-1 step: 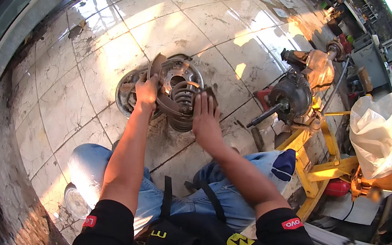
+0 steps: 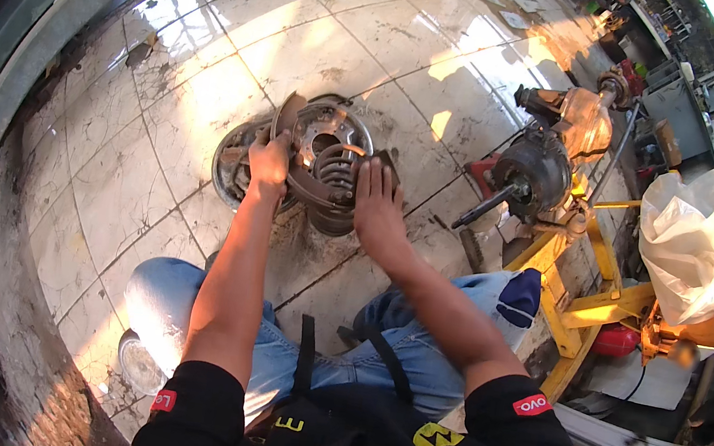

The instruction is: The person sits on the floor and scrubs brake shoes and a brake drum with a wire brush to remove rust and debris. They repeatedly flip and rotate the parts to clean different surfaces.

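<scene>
Curved brown brake shoes [image 2: 316, 189] are between my hands, above the floor parts. My left hand [image 2: 268, 163] is closed around the left-hand shoe, whose upper end [image 2: 288, 113] rises past my fingers. My right hand [image 2: 378, 217] grips the right-hand shoe [image 2: 391, 172], its fingers straight and laid across the face; the thumb is hidden. A coil spring [image 2: 335, 166] shows between the hands. Behind it lies a round metal brake plate [image 2: 355, 131] with a central hole. Another round brake part [image 2: 227, 172] is to the left, partly covered by my left hand.
An axle assembly [image 2: 582, 126] with a dark round housing [image 2: 533, 176] rests by a yellow metal stand [image 2: 593, 317] on the right. Nearby are a clear plastic bag [image 2: 697, 241] and a red object [image 2: 616, 340]. A metal-edged rim [image 2: 33, 45] curves along the left.
The brake shoes have shifted and tilted very slightly between my hands. Both hands keep the same hold.
</scene>
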Motion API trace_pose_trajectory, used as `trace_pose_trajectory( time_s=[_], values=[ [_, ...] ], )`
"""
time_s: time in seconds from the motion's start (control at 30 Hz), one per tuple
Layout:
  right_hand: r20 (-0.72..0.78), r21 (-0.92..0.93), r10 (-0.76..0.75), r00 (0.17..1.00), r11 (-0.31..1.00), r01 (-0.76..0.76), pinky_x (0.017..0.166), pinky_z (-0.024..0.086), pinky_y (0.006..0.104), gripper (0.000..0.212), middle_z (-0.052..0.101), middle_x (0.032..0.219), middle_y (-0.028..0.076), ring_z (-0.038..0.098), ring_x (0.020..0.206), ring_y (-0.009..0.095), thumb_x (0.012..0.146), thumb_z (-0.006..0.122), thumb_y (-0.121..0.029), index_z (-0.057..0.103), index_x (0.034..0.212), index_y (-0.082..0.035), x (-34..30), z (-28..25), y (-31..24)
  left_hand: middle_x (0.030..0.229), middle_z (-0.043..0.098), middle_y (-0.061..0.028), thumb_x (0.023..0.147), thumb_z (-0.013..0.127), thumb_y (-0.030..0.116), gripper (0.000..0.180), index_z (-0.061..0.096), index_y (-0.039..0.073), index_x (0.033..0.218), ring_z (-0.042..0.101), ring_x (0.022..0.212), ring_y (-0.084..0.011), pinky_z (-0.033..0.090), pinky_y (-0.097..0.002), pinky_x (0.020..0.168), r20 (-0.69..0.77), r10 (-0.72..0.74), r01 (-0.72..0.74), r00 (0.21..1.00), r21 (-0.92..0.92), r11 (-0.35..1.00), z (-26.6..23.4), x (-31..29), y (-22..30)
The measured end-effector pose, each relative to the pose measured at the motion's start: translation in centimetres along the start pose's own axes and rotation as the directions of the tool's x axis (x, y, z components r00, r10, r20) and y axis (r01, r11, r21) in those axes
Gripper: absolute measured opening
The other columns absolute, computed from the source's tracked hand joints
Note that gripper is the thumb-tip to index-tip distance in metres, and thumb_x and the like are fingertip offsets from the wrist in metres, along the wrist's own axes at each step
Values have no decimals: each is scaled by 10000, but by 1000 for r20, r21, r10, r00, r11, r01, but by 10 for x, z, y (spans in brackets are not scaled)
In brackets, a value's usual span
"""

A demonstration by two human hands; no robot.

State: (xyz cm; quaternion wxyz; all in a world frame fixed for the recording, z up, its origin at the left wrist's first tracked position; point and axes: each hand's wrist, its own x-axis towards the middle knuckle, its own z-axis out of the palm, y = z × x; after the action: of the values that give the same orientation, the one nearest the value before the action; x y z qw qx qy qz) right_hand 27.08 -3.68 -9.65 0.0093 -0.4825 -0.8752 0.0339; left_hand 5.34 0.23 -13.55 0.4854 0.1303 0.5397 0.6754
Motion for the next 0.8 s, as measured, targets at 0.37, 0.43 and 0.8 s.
trace_pose_trajectory(
  time_s=[0.37,0.43,0.8],
  values=[
    [151,172,162,975,967,-187,1112,236,556,766,174,1531,247,195,1413,412,798,460,39,130,1489,-8,32,-6,43,702,561,-69,923,518,94,99,544,10,968,511,493,-158,439,-294,434,-83,-92,90,992,-32,995,12,-34,27],
    [79,271,94,992,956,-112,1107,232,568,731,189,1531,228,201,1411,412,825,499,-12,174,1480,-16,20,-16,44,705,562,-71,922,521,95,100,541,10,970,514,497,-159,439,-295,432,-87,-100,96,991,-46,994,10,-29,25],
    [-118,47,-198,973,978,204,1133,210,506,602,265,1516,182,233,1407,365,869,428,-43,275,1451,-14,-1,7,14,710,561,-77,913,521,92,84,531,9,919,525,505,-167,461,-307,441,-157,-127,118,979,-65,991,7,-20,16]
  ],
)
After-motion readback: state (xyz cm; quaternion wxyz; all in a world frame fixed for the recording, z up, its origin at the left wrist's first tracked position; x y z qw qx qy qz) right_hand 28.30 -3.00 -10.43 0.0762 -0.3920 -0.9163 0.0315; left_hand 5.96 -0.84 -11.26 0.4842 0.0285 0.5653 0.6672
